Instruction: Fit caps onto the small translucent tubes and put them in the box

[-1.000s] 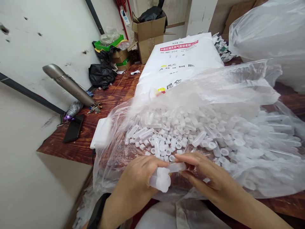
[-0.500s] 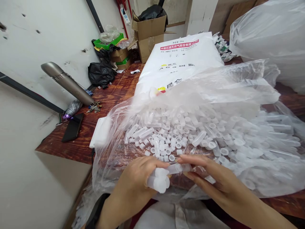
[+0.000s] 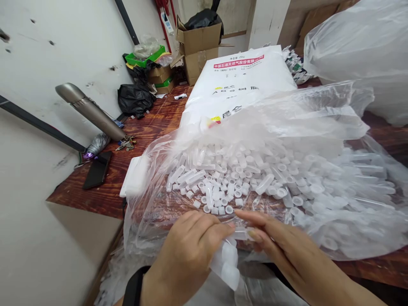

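Note:
Several translucent plastic tubes [image 3: 228,265] are bunched in my left hand [image 3: 194,246], their rounded ends pointing down toward me. Another clear tube [image 3: 241,233] lies crosswise between my two hands. Its left part is at my left thumb, and its right end is at the fingertips of my right hand [image 3: 280,242], whose thumb and index finger pinch around it. Beyond my hands, small white caps [image 3: 229,209] and loose tubes [image 3: 264,184] are heaped in an open clear plastic bag [image 3: 153,178].
A large white printed sack [image 3: 239,80] lies behind the heap. On the left are a metal flask [image 3: 91,111], keys [image 3: 126,143], a black phone [image 3: 97,170] and a white box [image 3: 134,176]. A cardboard box [image 3: 202,42] stands behind, and a bulging bag [image 3: 360,55] at the right.
My left hand has turned and moved slightly right, swinging the bunched tubes down and right. My right hand has shifted a little lower, and the crosswise tube now sits slightly lower.

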`<control>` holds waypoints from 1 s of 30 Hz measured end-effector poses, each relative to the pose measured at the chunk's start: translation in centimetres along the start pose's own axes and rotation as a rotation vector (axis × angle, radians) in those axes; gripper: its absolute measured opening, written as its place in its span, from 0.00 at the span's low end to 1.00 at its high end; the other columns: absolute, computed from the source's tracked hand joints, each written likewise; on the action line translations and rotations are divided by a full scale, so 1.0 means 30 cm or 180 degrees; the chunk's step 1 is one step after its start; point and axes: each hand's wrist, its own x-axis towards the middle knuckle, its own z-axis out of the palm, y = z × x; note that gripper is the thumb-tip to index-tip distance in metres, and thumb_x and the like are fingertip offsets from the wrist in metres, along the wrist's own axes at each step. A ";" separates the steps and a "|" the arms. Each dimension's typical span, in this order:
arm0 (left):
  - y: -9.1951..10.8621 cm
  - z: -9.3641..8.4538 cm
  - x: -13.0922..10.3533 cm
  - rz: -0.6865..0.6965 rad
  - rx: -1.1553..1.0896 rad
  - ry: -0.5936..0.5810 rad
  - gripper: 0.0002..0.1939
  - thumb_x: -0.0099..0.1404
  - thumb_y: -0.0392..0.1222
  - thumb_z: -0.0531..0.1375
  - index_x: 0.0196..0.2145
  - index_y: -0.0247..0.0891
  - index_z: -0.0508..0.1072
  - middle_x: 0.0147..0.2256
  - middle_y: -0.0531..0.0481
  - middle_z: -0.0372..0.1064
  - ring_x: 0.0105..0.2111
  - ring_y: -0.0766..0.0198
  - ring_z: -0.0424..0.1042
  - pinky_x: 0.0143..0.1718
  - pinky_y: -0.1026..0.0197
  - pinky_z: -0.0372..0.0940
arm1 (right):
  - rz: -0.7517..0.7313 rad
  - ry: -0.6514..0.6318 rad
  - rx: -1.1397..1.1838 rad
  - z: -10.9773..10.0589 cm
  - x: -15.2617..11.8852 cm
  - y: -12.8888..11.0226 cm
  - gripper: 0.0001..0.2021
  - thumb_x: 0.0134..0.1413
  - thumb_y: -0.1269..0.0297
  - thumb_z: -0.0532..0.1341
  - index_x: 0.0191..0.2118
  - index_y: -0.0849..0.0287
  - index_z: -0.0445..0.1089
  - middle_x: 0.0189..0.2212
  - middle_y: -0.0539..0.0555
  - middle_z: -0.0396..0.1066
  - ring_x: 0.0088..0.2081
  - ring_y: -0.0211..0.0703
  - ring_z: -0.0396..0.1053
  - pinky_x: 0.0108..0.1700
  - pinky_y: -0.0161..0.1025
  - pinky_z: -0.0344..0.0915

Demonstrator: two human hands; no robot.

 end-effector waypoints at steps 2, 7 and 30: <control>0.002 -0.002 -0.001 -0.0031 -0.0056 0.0032 0.09 0.77 0.31 0.54 0.47 0.37 0.72 0.37 0.49 0.81 0.34 0.60 0.80 0.35 0.56 0.73 | -0.0125 -0.0132 -0.0049 -0.003 -0.005 -0.008 0.18 0.78 0.59 0.51 0.66 0.49 0.60 0.53 0.53 0.82 0.51 0.42 0.82 0.50 0.36 0.79; 0.012 0.000 -0.006 0.0025 -0.0035 0.0034 0.09 0.78 0.33 0.54 0.47 0.37 0.74 0.37 0.50 0.81 0.36 0.61 0.80 0.38 0.57 0.73 | -0.0166 -0.0197 -0.0121 -0.014 -0.005 -0.013 0.16 0.78 0.58 0.48 0.65 0.48 0.59 0.51 0.52 0.83 0.48 0.43 0.83 0.47 0.37 0.81; 0.023 0.021 -0.028 -0.0024 -0.0390 0.0295 0.06 0.77 0.37 0.57 0.47 0.35 0.73 0.36 0.51 0.82 0.35 0.63 0.81 0.37 0.59 0.74 | -0.0313 -0.0221 0.0396 -0.040 -0.010 -0.027 0.14 0.77 0.59 0.51 0.62 0.45 0.63 0.50 0.50 0.82 0.50 0.42 0.82 0.51 0.36 0.79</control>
